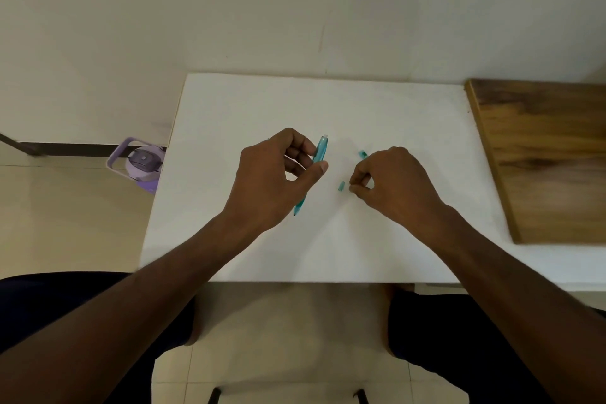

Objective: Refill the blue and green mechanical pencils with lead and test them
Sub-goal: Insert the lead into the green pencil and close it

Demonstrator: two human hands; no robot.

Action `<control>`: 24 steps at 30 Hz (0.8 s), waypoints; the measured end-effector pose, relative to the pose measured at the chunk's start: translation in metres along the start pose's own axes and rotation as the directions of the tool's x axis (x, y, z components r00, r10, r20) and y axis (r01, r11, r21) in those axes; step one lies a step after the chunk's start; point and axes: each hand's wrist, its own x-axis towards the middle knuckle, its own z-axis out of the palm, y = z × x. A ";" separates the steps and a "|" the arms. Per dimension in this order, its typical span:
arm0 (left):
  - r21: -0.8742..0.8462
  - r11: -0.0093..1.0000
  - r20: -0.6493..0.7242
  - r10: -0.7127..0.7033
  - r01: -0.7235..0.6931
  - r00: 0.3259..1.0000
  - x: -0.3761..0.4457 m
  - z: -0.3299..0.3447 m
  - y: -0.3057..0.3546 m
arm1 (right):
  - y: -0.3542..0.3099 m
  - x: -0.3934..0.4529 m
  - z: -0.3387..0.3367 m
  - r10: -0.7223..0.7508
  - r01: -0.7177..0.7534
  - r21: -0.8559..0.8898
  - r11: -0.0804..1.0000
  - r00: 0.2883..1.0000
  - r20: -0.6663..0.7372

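Two hands | left (278, 174) grips blue pencil (319, 154) | right (393, 180) pinching, contents unclear

no readable text, no labels, no brands, no numbers anywhere

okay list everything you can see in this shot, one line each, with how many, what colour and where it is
Mechanical pencil: one, blue-teal, held tilted above the table in the left hand's grip, tip pointing down toward the person.
Small cap piece: one, teal, lying on the table between the two hands.
Second teal item: one, mostly hidden behind the right hand; cannot tell what it is.
Table: one, white, centre.
Wooden board: one, brown, on the right.
Water bottle: one, purple, on the floor left of the table.
Left hand: one, holds the pencil.
Right hand: one, fingertips pinched low over the table; anything held is too small to see.
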 end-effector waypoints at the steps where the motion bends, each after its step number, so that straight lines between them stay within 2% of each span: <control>1: 0.002 1.000 0.001 -0.001 0.001 1.000 0.000 -0.001 0.000 | -0.001 0.000 0.002 0.004 -0.004 -0.020 1.000 1.000 0.002; 9: 0.031 0.999 0.023 0.016 -0.016 1.000 0.000 -0.001 -0.003 | -0.006 0.003 0.008 -0.005 0.003 -0.113 0.994 1.000 -0.012; 14: 0.054 0.998 0.035 0.017 -0.019 0.999 -0.001 0.000 -0.003 | -0.010 0.005 0.011 -0.039 0.047 -0.257 0.965 0.999 0.036; 15: 0.050 0.998 0.034 0.021 -0.023 0.999 -0.001 -0.001 -0.002 | -0.008 0.007 0.011 -0.035 0.041 -0.207 0.977 0.999 0.032; 16: 0.041 0.999 0.036 0.026 -0.028 0.999 -0.002 -0.001 -0.001 | -0.007 0.007 0.008 -0.004 0.004 -0.074 0.997 1.000 0.010; 17: 0.030 0.999 0.040 0.032 -0.033 0.999 -0.002 -0.001 -0.001 | -0.007 0.009 0.003 0.058 -0.057 0.130 0.990 0.998 -0.004; 19: 0.016 0.999 0.057 0.040 -0.041 0.998 -0.002 -0.001 0.000 | -0.008 0.011 -0.010 0.166 -0.121 0.547 0.828 0.986 -0.033; 20: 0.015 0.999 0.069 0.041 -0.043 0.997 -0.002 -0.001 0.000 | -0.010 0.011 -0.017 0.177 -0.101 0.661 0.744 0.983 -0.048; 22: 0.022 0.999 0.085 0.044 -0.046 0.995 -0.001 -0.001 0.001 | -0.016 0.009 -0.023 0.157 -0.049 0.777 0.628 0.986 -0.064; 24: 0.029 0.998 0.092 0.047 -0.050 0.995 -0.002 -0.001 0.000 | -0.022 0.007 -0.024 0.150 -0.019 0.822 0.570 0.985 -0.081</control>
